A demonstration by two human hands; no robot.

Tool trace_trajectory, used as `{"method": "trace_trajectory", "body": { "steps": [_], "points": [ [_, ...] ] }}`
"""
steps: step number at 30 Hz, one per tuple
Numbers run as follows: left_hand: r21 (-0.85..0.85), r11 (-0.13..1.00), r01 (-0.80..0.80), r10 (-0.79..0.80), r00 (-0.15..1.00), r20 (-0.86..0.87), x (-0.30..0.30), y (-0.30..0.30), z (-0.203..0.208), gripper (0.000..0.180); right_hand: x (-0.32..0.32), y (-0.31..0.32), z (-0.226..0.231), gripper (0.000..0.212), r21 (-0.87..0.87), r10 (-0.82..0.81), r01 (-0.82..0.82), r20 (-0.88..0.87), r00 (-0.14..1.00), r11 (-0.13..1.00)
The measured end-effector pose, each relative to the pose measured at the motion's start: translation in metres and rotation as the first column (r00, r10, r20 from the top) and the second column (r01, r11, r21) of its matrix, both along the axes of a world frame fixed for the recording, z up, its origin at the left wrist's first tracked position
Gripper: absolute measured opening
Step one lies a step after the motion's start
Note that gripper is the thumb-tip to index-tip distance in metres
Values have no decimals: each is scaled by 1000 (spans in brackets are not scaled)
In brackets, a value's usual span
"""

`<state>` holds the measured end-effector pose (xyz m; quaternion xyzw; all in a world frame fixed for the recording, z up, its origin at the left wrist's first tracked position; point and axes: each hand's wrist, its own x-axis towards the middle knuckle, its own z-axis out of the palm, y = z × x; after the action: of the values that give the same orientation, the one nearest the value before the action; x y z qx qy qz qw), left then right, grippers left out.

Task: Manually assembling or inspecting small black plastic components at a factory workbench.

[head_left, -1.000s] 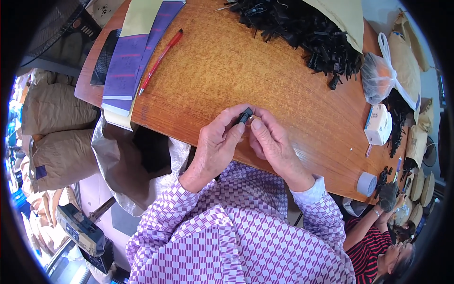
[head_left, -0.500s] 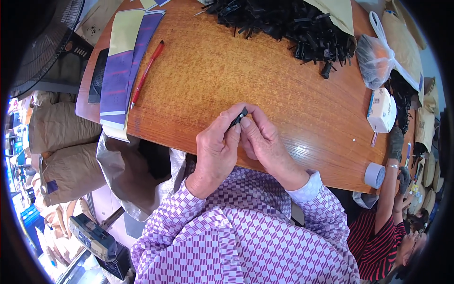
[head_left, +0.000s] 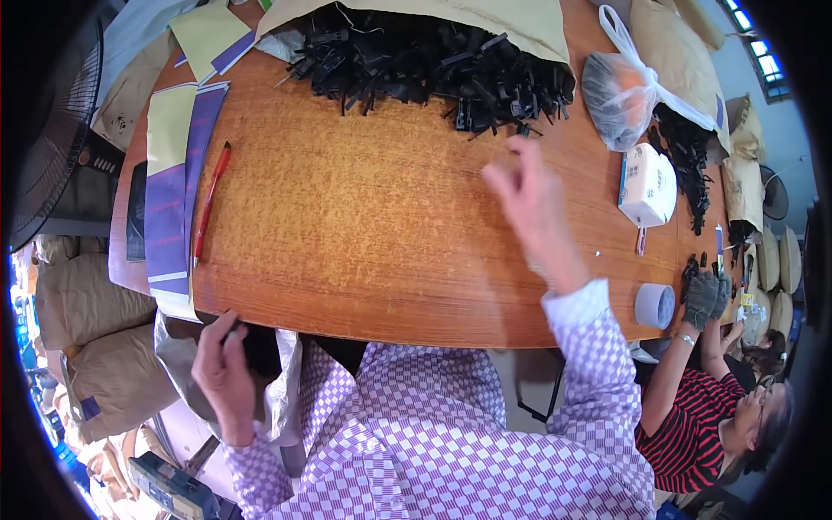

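Note:
My left hand (head_left: pixel 224 374) is at the table's near left edge, over the mouth of a whitish sack (head_left: pixel 178 364). A small black plastic part (head_left: pixel 237 327) shows at its pinched fingertips, partly hidden. My right hand (head_left: pixel 537 204) reaches forward over the table, slightly blurred, with thumb and fingers apart and nothing visible between them. Its fingertips are close to the near edge of a heap of black plastic parts (head_left: pixel 416 65) with thin strips. The heap spills from a large tan paper bag (head_left: pixel 485 16) at the far side.
A red pen (head_left: pixel 212 204) and purple-and-yellow printed sheets (head_left: pixel 169 182) lie left on the wooden table (head_left: pixel 347 217). At right are a knotted plastic bag (head_left: pixel 620 100), a tissue pack (head_left: pixel 647 186) and a tape roll (head_left: pixel 654 305). A gloved co-worker (head_left: pixel 711 425) sits beyond. A fan (head_left: pixel 61 130) stands left.
My hands, together over the near table edge before, have separated. The left moved down-left to the sack with a black part; the right moved forward to the heap. The whole view has shifted.

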<state>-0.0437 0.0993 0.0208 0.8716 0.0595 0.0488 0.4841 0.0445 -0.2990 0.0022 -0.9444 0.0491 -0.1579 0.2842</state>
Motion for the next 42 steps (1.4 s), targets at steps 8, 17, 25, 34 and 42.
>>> {"method": "trace_trajectory", "body": {
  "steps": [8,17,25,34,42],
  "points": [
    [475,878,54,45,980,-195,-38,72,-39,19,38,-56,-33,32,-256,-169,145,-73,983,956],
    [586,805,94,-40,994,-104,-23,52,-34,20,12,23,-28,22,-131,15,-20,-40,999,991],
    [452,885,110,-65,991,-114,-22,50,-43,19,70,-63,-46,50,-181,-119,131,73,990,975],
    [399,910,109,-74,992,-103,-23,43,-45,19,64,5,-25,38,162,131,-91,-255,958,983],
    [402,912,86,-99,995,13,-7,24,-23,17,16,45,-4,38,104,380,-370,-115,918,923]
  ]
}}
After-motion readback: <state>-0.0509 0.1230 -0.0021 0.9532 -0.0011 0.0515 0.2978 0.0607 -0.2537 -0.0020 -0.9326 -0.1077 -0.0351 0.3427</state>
